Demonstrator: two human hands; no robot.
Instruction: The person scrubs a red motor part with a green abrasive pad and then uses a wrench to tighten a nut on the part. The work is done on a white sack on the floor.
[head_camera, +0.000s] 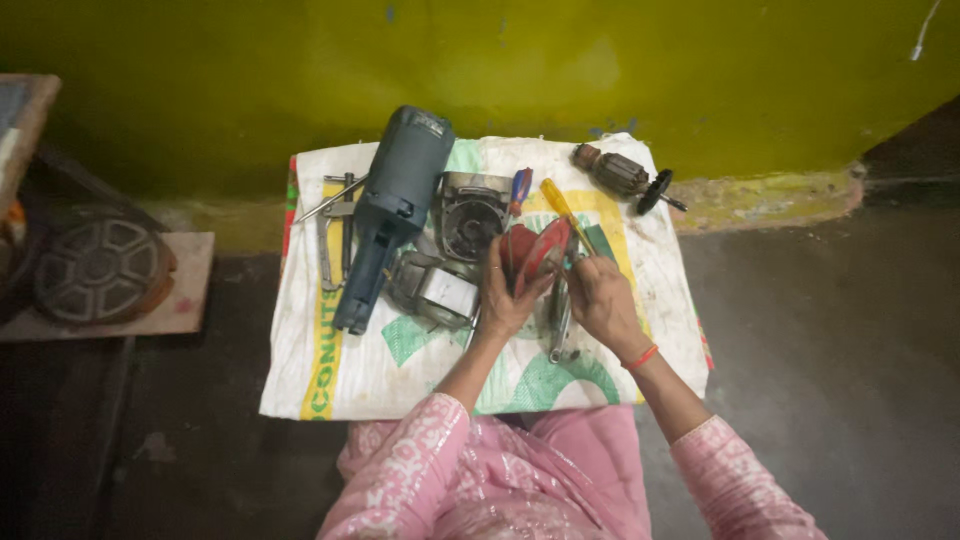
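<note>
Red cover (532, 252) in left hand's (503, 300) closed grip, yellow-handled screwdriver (566, 214) in right hand's (600, 295).

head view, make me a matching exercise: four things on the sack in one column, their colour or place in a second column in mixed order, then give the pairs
Things:
1. power tool body
2. motor armature
3. round cover
4. screwdriver

Descriptions:
A. red, held in the left hand
B. yellow handle, in the right hand
C. dark blue-grey, left part of the sack
D. far right corner, by the wall

Pairs: 1-C, 2-D, 3-A, 4-B
</note>
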